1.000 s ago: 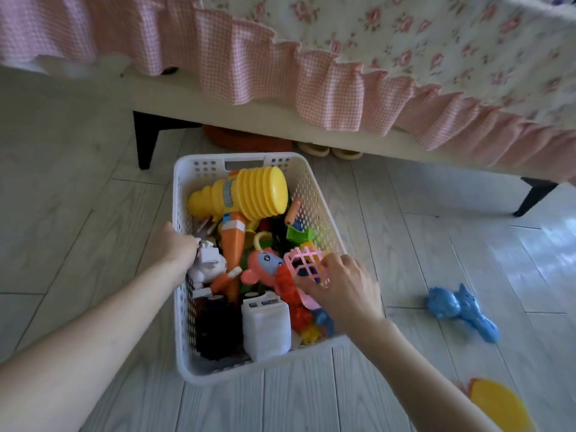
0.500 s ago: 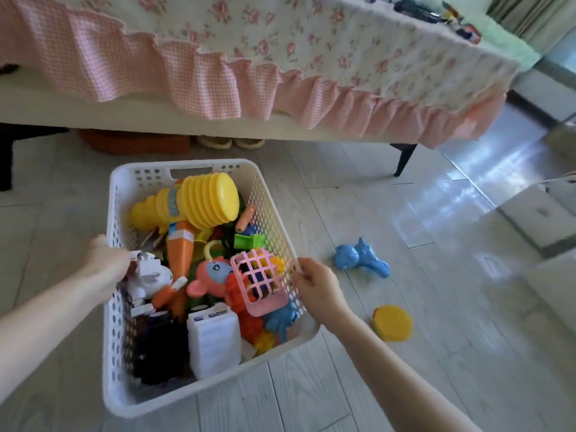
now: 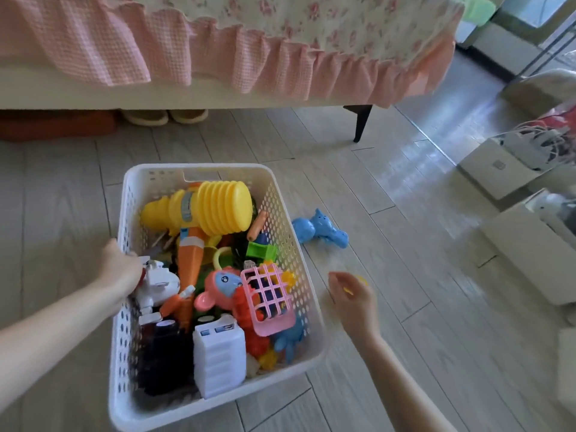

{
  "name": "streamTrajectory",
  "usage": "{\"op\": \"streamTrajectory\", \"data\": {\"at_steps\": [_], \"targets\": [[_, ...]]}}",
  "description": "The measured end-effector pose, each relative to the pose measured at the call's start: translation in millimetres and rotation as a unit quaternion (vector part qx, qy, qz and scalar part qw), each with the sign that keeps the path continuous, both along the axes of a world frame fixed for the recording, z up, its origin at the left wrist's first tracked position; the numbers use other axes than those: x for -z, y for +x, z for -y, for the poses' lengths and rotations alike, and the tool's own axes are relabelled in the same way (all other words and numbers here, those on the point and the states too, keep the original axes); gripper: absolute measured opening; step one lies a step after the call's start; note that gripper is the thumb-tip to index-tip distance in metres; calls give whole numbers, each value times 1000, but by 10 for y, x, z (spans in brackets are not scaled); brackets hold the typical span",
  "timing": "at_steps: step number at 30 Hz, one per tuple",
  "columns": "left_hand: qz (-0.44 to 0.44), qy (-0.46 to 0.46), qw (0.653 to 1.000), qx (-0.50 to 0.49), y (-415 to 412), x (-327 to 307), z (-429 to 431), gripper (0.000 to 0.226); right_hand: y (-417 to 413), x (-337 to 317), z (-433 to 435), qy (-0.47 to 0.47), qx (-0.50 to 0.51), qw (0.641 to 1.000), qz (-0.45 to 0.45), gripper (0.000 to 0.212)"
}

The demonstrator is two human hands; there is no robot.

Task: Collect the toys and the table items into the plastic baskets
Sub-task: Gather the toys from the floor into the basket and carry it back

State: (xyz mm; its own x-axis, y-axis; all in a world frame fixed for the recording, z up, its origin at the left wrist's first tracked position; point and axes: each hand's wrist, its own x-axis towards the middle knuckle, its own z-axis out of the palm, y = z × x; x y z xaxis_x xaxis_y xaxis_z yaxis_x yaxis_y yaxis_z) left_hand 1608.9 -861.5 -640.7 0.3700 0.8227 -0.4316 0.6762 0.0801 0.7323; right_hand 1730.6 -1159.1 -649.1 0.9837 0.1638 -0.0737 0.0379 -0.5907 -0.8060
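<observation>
R hand [image 3: 352, 294] off basket [image 3: 199, 168] rim since 0.5s ago, now at yellow disc [image 3: 362, 279] just right of basket, grip unclear (blur). L hand [image 3: 120, 266] holds basket's left rim. Blue toy [image 3: 321, 230] right of basket, prob next

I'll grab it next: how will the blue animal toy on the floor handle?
The blue animal toy looks like hard moulded plastic, so probably stiff and light. Its lumpy shape, lying flat on the floor, seems unlikely to roll.
</observation>
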Motion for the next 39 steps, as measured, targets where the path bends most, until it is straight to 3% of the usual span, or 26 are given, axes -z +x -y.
{"op": "streamTrajectory", "data": {"at_steps": [1,4,7,10,14,19,21,23,25,27,31,35,39], "targets": [[-9,5,1000,-1,2,-5,16,41,112,122,70,-42,36,998,1,12],[-23,15,1000,-6,14,3,36,38,325,456,224,-281,25,958,-59,51],[-24,19,999,-10,3,-10,39,36,384,626,279,-372,-15,927,-44,48],[-11,11,1000,-9,0,-40,89,39,398,647,324,-346,-3,938,-21,52],[-7,4,1000,-7,-4,-59,92,45,320,341,62,-180,20,983,37,53],[-13,-9,1000,-9,-9,-16,64,47,-3,-407,-517,-11,-61,988,141,54],[0,-8,1000,-9,-21,-40,46,45,-131,-611,-799,27,-137,987,81,54],[4,-12,1000,-7,-11,-54,47,46,-185,-641,-1057,48,-203,976,-66,55],[-3,-15,1000,-9,-25,-51,41,48,-200,-555,-1275,40,-220,959,-174,59],[-5,-15,1000,-9,-41,-32,21,47,-174,-466,-1431,11,-231,954,-193,64],[-5,-13,1000,-15,-54,-20,-6,49,-94,-407,-1556,-111,-276,948,-111,66],[4,-8,1000,-18,-46,-14,20,46,-41,-322,-1535,-147,-279,946,-77,57],[-15,8,1000,-19,-41,8,-4,43,33,-292,-1615,-236,-320,916,-49,30]]}}
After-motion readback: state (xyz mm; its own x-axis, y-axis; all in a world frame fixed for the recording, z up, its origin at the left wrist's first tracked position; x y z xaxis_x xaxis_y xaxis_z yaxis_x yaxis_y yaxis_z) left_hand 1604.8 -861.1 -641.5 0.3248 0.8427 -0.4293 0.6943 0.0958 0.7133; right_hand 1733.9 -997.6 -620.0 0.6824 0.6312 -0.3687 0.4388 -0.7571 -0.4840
